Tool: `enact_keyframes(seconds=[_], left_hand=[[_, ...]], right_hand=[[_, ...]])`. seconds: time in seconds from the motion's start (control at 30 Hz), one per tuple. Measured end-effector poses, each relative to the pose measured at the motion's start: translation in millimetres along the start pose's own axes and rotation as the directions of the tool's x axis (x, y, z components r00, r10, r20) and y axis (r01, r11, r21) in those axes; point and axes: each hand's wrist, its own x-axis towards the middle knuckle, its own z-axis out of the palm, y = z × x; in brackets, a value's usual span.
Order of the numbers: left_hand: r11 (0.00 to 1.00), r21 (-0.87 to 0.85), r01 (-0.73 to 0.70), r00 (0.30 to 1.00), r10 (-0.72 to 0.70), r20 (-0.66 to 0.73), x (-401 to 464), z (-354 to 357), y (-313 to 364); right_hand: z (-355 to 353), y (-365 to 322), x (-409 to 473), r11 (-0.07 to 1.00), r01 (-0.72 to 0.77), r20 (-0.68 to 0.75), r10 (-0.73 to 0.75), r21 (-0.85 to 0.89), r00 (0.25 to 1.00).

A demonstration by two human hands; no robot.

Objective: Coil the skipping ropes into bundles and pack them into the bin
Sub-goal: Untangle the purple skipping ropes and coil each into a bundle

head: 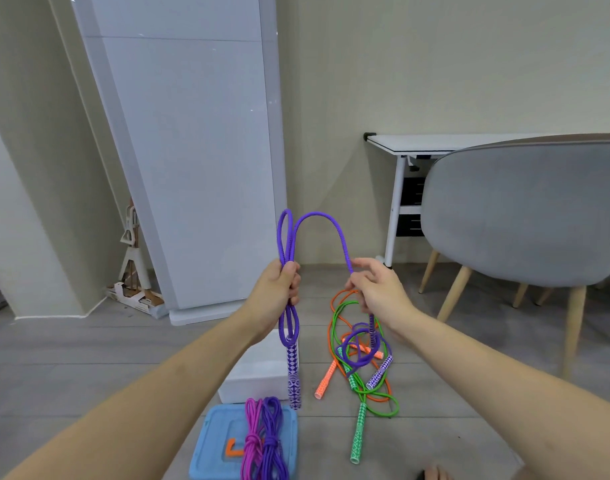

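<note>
Left hand (279, 289) clenched round the gathered loops of the purple rope (326, 218), handle dangling straight down. Right hand (378, 289) pinches the strand arching across to it, just right of the bundle. That strand trails down to the loose ropes on the floor (89, 358).

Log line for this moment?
stage: coiling | left hand: grips purple rope loops | right hand: pinches rope | blue bin: two bundles

Both arms out front; left hand (275, 292) fisted tight, right hand (378, 292) pinching w/ thumb & fingers.
</note>
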Motion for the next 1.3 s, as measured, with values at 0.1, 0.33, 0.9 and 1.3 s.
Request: enact_keyframes(seconds=[0.1, 0.33, 0.9, 1.3], left_hand=[[0.996, 0.081, -0.021, 1.0, 0.021, 0.008, -4.4, 5.3, -3.9], [0.992, 0.111, -0.054, 0.997, 0.047, 0.067, -10.8, 16.3, -5.0], [0.986, 0.136, -0.096, 0.994, 0.087, 0.071, -10.7, 22.1, -4.9], [0.991, 0.105, -0.078, 0.992, 0.067, 0.103, -11.0, 19.0, -5.8]], right_hand=[[14.6, -3.6, -6.2, 0.996, 0.008, 0.033, -0.01, 0.084, 0.999], [32.8, -8.1, -16.6, 0.993, 0.09, 0.098, -0.098, 0.081, 0.99], [33.2, -5.9, -12.7, 0.982, 0.184, -0.035, -0.185, -0.028, 0.982], [36.8, -5.5, -13.9, 0.935, 0.322, 0.063, -0.316, -0.151, 0.947]])
